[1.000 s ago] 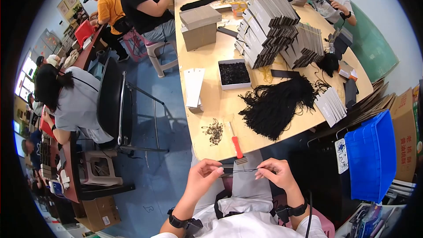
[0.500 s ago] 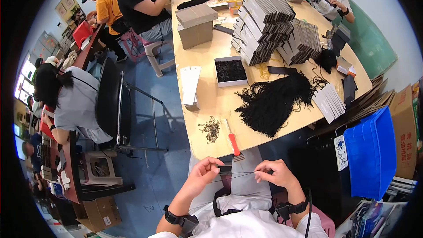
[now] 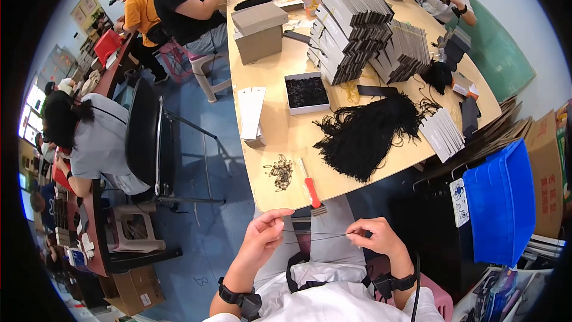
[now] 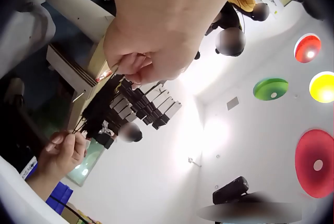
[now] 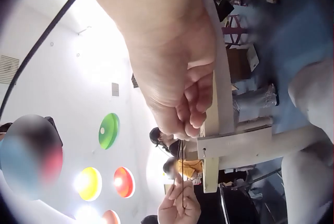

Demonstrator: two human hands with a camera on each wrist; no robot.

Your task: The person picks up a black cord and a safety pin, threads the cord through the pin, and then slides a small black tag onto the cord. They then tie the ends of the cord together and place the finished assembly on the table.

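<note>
The thin black cord [image 3: 316, 235], low in the middle of the head view, is barely visible. It is a hairline drawn taut between the two hands, just below the table's near edge and above the person's lap. Its ends vanish inside the fingertips. The left hand [image 3: 262, 235] pinches one end between thumb and forefinger, and the right hand [image 3: 372, 237] pinches the other with its other fingers curled. The back of the hand fills much of each wrist view, so the cord shows there only as a dark thread. Fisheye black cuts off every corner.

The red characters on the cardboard carton [image 3: 545, 167] at the right edge are too small to read. So is the print on the white label [image 3: 459, 203] on the blue bin [image 3: 500, 203].

The table [image 3: 280, 137] is pale wood and carries a heap of black cords [image 3: 366, 134], a red-handled tool [image 3: 311, 189] and stacked grey cards [image 3: 348, 21]. The floor [image 3: 220, 244] is blue. Other people sit working at the upper left.
</note>
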